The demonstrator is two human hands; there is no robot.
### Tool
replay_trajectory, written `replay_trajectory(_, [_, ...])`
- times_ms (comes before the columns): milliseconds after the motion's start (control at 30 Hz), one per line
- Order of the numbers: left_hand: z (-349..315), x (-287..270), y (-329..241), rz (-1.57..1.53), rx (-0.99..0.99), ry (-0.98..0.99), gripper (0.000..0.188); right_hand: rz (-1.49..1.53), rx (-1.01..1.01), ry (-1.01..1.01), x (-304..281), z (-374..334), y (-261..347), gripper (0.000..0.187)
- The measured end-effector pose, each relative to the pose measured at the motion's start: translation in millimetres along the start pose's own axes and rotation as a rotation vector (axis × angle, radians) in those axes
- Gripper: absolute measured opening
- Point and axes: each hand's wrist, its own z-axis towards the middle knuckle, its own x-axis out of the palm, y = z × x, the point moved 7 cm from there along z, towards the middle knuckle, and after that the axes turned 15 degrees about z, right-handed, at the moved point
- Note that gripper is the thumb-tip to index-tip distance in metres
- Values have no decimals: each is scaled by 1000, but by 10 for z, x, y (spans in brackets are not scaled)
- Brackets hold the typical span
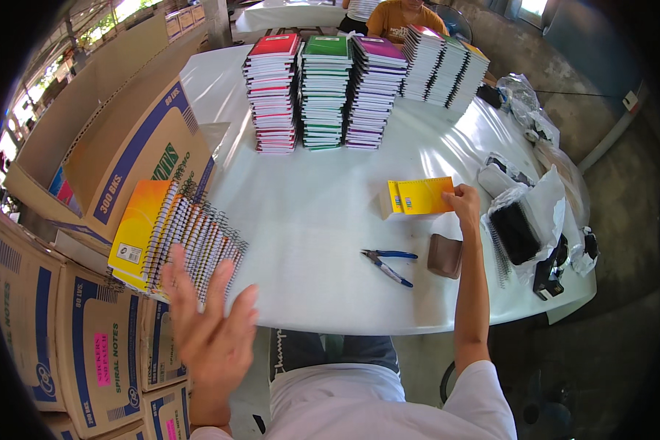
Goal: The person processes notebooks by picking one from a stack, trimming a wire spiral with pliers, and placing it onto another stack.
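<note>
My left hand (211, 330) is raised off the table's near left edge, fingers spread, holding nothing. Just beyond it leans a row of yellow spiral notebooks (136, 235), their wire coils fanned toward the table's middle. My right hand (462, 204) pinches the right end of a small yellow-covered notebook pad (427, 196) that lies on a short stack of similar pads, with a row of holes along the far edge. Closer to me rest blue-handled cutting pliers (391, 265) with their handles apart, and beside them a brown block-like case (445, 256).
Tall stacks of red (273, 88), green (326, 92) and purple (378, 92) notebooks stand at the back, with more spiral notebooks (444, 66) to their right. Black wire coils in plastic (515, 231) crowd the right edge. Cardboard boxes (99, 345) fill the left. Another person (400, 20) sits beyond.
</note>
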Motion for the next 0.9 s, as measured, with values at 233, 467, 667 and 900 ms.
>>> replay_trajectory(233, [79,1045,-384,-258,-198,123,79,1007,225,523,773,-1709,885,17])
replay_trajectory(467, [-74,1833,-991,-132,199,383,58,797,245,632,1220,-2337,787,18])
replay_trajectory(667, [-39,1931,-939,-300,159,460,49,218,-193,54,-243,-1246,296,25])
replay_trajectory(900, [-34,2013,-924,-301,150,522,53,-954,-207,-219,-1056,-520,-681,19])
